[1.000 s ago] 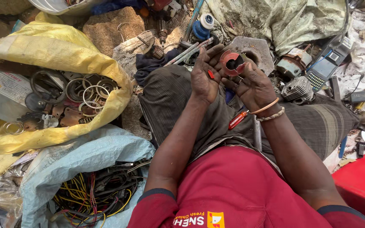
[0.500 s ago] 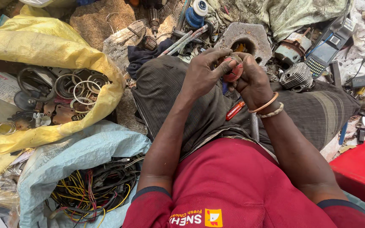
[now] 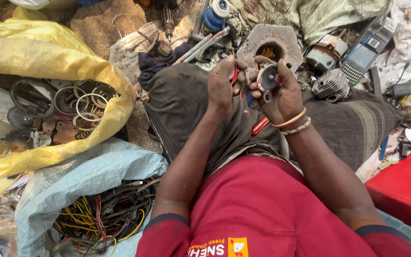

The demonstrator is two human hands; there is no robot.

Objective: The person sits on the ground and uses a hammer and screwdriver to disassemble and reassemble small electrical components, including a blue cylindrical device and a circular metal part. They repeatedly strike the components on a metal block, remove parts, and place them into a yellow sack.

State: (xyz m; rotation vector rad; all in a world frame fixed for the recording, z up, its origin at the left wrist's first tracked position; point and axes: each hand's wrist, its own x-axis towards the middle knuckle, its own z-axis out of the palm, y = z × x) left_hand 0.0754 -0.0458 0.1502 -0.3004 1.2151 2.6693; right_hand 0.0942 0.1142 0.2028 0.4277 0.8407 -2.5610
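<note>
I sit on the ground among scrap, looking down at my lap. My right hand (image 3: pixel 281 93) grips a small round part (image 3: pixel 268 77), a dark disc with a reddish rim, held up over my knees in front of a grey metal plate (image 3: pixel 272 40) with a hole. My left hand (image 3: pixel 222 85) is closed on a red-handled tool (image 3: pixel 234 74), its tip meeting the part. A second ago my hands were spread, showing the part's open face; now they have come together, so I judge the prying has begun. A second red tool (image 3: pixel 259 126) lies on my lap. To my left, a yellow sack (image 3: pixel 34 52) holds metal rings (image 3: pixel 89 102), and a pale blue sack (image 3: pixel 82 171) holds tangled wires (image 3: pixel 101 216).
</note>
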